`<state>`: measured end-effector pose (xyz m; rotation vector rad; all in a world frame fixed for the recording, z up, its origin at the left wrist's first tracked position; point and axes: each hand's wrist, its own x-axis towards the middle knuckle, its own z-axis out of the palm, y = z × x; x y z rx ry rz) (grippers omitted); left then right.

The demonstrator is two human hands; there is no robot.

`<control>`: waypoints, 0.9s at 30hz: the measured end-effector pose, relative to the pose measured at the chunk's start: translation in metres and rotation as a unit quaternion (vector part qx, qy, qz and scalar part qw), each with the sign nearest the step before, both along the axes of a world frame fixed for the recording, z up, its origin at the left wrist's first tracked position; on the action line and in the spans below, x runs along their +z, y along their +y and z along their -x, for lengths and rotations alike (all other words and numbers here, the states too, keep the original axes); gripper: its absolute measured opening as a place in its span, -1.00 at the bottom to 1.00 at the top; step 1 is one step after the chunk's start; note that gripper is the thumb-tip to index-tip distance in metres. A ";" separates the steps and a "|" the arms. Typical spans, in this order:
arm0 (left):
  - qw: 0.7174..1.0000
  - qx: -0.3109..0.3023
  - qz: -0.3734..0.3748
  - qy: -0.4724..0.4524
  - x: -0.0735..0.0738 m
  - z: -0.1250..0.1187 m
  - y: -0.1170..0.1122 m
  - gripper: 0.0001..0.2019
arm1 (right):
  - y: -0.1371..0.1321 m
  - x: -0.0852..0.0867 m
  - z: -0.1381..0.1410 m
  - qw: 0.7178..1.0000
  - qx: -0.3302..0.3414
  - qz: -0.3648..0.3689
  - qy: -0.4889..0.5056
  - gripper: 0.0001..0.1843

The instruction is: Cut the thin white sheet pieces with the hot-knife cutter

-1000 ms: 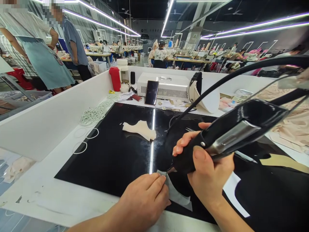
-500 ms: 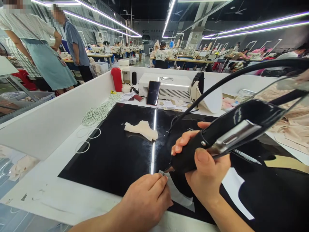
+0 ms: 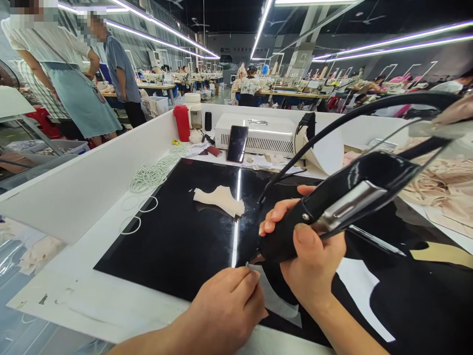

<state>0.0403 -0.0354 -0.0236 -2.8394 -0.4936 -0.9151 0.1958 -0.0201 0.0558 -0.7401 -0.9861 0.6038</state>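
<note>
My right hand [image 3: 306, 251] is wrapped around a black corded hand tool [image 3: 332, 202] with a long metal lever on its side. The tool's narrow tip points down and left, close to the fingertips of my left hand [image 3: 229, 301]. Those fingers are pinched together at the upper end of a thin, see-through grey piece [image 3: 275, 291]; the exact grip is hidden. This piece lies on a glossy black mat [image 3: 158, 246]. A beige cut fabric piece [image 3: 219, 199] rests farther back, and a white curved piece [image 3: 360, 288] lies right of my right wrist.
A black cable [image 3: 354, 106] arches over the right side. Pale elastic loops [image 3: 151, 175] lie along the mat's left edge. Behind stand a phone [image 3: 237, 144], a white vented box [image 3: 264, 130] and a red cup [image 3: 181, 123]. A pen [image 3: 377, 240] lies at right.
The view has shifted slightly, so the table contents appear a little to the right. The tool has moved slightly left; both hands keep their hold.
</note>
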 end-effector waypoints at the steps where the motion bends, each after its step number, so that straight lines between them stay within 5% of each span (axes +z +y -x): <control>1: 1.000 0.000 0.005 0.000 0.000 0.000 0.000 -0.77 | 0.000 -0.001 0.001 1.000 -0.001 0.002 -0.006 -0.49; 11: 1.000 -0.006 0.000 -0.002 0.004 0.001 -0.001 -0.74 | -0.004 0.005 -0.006 1.000 -0.004 0.003 0.009 -0.49; 27: 0.999 -0.016 0.009 0.029 0.016 0.008 0.002 -0.69 | -0.071 0.020 -0.042 0.998 -0.038 0.042 0.025 -0.50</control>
